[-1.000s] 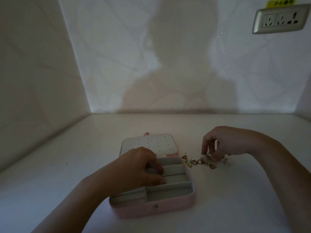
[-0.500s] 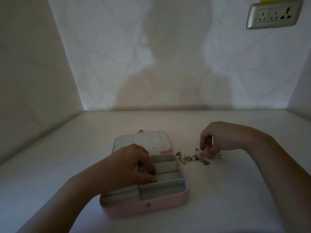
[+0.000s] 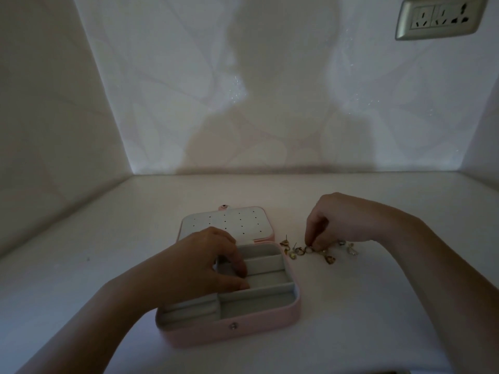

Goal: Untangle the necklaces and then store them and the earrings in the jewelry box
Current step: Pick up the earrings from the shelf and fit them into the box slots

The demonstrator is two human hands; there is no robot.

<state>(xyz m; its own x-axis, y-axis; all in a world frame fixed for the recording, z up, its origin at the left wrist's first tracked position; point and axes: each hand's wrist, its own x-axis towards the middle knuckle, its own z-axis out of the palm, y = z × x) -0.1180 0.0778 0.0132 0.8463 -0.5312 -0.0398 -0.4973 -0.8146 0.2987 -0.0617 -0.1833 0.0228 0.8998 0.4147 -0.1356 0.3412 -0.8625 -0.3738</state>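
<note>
Earrings (image 3: 321,251) pinched by right hand (image 3: 343,220); no writing legible

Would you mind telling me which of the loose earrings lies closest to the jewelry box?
The earring at the left end of the scatter, a stud with its post pointing up. It sits just off the box; the others trail away rightward toward the right hand.
</note>
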